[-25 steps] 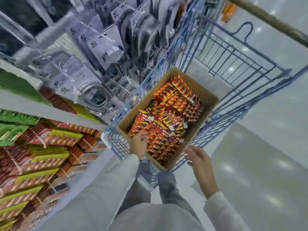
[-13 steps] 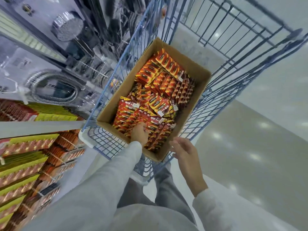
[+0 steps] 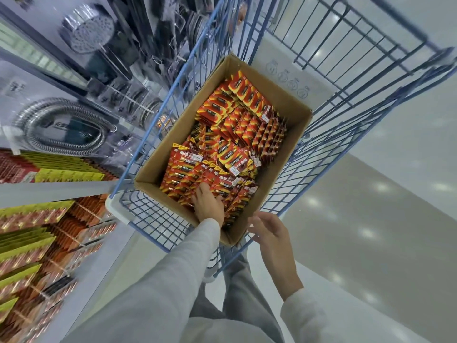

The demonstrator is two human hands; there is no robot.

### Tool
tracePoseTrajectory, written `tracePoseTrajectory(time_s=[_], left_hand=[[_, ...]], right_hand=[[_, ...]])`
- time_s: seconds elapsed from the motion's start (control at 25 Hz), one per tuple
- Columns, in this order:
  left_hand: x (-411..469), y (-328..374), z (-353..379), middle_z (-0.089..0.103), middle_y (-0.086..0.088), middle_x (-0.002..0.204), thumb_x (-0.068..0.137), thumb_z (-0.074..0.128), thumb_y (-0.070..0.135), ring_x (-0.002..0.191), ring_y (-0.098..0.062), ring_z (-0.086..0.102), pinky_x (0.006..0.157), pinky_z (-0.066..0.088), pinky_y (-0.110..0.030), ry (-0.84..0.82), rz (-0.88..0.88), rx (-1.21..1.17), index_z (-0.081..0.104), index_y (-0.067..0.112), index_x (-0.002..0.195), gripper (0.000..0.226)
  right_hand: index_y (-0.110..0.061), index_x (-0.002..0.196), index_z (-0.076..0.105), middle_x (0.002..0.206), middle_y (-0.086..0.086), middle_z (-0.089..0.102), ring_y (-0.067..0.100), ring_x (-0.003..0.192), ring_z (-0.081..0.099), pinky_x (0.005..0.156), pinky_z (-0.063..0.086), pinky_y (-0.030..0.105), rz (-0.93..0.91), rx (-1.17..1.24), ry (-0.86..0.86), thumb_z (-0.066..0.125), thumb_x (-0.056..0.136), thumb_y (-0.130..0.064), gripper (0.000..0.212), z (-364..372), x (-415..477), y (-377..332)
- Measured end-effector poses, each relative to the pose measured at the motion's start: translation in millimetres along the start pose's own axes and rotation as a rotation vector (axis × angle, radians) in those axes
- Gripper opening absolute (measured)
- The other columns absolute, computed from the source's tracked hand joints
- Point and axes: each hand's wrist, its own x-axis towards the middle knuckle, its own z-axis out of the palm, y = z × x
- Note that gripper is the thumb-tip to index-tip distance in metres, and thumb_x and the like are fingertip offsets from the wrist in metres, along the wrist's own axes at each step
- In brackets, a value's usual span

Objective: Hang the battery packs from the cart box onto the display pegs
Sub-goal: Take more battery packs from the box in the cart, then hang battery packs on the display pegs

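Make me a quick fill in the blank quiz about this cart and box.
The battery packs lie in a ____ box. The box sits in a wire cart painted ____. The left hand reaches into the box, onto the ____. The right hand hovers near the box's corner, holding ____. Missing words: cardboard, blue, packs, nothing.

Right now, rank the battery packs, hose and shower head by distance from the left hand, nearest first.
1. Battery packs, in the box, touching the left hand.
2. Hose, far left, mid-height.
3. Shower head, upper left, farthest.
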Motion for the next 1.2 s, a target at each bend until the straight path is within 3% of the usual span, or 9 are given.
tracePoseTrajectory(time_s=[0.16,0.32,0.44,0.56,0.64,0.76,0.92,1.2], left_hand=[[10.3,-5.8,-12.7,0.060,-0.008,0.130,0.098,0.069,0.016,0.127,-0.028,0.053,0.106,0.049,-0.044,-0.049,0.079,0.072,0.063,0.014,0.122,0.026],[4.1,-4.6,-33.0,0.061,-0.005,0.121,0.100,0.066,0.014,0.117,-0.027,0.058,0.097,0.049,-0.038,-0.041,0.076,-0.162,0.064,0.014,0.110,0.010],[-2.8,-4.5,-65.2,0.073,0.003,0.106,0.100,0.067,0.020,0.103,-0.020,0.069,0.095,0.057,-0.044,-0.049,0.009,-0.473,0.065,0.024,0.098,0.005],[-11.4,-5.4,-108.2,0.080,0.007,0.096,0.098,0.071,0.024,0.091,-0.015,0.077,0.086,0.062,-0.041,-0.113,-0.149,-0.787,0.072,0.028,0.102,0.006],[-17.6,-8.5,-134.2,0.081,0.006,0.097,0.098,0.071,0.022,0.089,-0.017,0.079,0.080,0.062,-0.037,-0.156,-0.167,-0.879,0.073,0.028,0.108,0.012],[-24.3,-22.4,-163.0,0.081,0.003,0.101,0.099,0.068,0.019,0.088,-0.020,0.079,0.073,0.063,-0.035,-0.164,-0.182,-0.915,0.072,0.028,0.115,0.018],[-30.3,-45.1,-183.9,0.079,-0.005,0.113,0.102,0.064,0.021,0.096,-0.030,0.078,0.084,0.063,-0.047,-0.206,-0.233,-0.908,0.067,0.026,0.127,0.026],[-37.3,-61.9,-189.0,0.078,0.001,0.115,0.103,0.064,0.029,0.100,-0.026,0.078,0.088,0.062,-0.050,-0.232,-0.243,-0.819,0.066,0.028,0.132,0.029]], right_hand=[[-0.030,0.108,0.067,0.113,-0.006,0.070,0.017,0.109,0.066,0.101,0.054,0.043,-0.012,-0.032,-0.009,0.061,0.101,-0.031,0.010,4.3,6.3,-2.8],[-0.027,0.111,0.068,0.113,-0.006,0.070,0.017,0.108,0.066,0.100,0.054,0.042,0.002,-0.026,-0.026,0.062,0.100,-0.030,0.013,8.9,13.8,-13.5],[-0.025,0.114,0.067,0.112,-0.003,0.070,0.017,0.105,0.067,0.096,0.055,0.038,0.033,0.005,-0.039,0.063,0.099,-0.028,0.015,12.8,24.4,-22.4],[-0.013,0.117,0.067,0.111,0.006,0.073,0.022,0.101,0.070,0.090,0.057,0.033,0.134,0.139,-0.041,0.062,0.100,-0.017,0.019,23.1,48.2,-35.0],[-0.003,0.120,0.065,0.117,0.014,0.073,0.028,0.107,0.071,0.095,0.058,0.037,0.278,0.277,-0.045,0.058,0.102,-0.011,0.022,35.6,69.6,-46.4],[0.004,0.143,0.048,0.144,0.019,0.058,0.033,0.131,0.058,0.111,0.047,0.040,0.398,0.326,-0.140,0.044,0.108,-0.014,0.040,55.8,86.1,-56.8],[-0.002,0.154,0.034,0.160,0.024,0.034,0.037,0.149,0.033,0.123,0.030,0.042,0.484,0.165,-0.223,0.033,0.111,-0.011,0.044,83.8,94.2,-44.6],[-0.003,0.140,0.051,0.145,0.019,0.054,0.035,0.133,0.054,0.112,0.045,0.043,0.503,0.091,-0.166,0.052,0.104,-0.013,0.037,128.3,111.2,-2.4]])
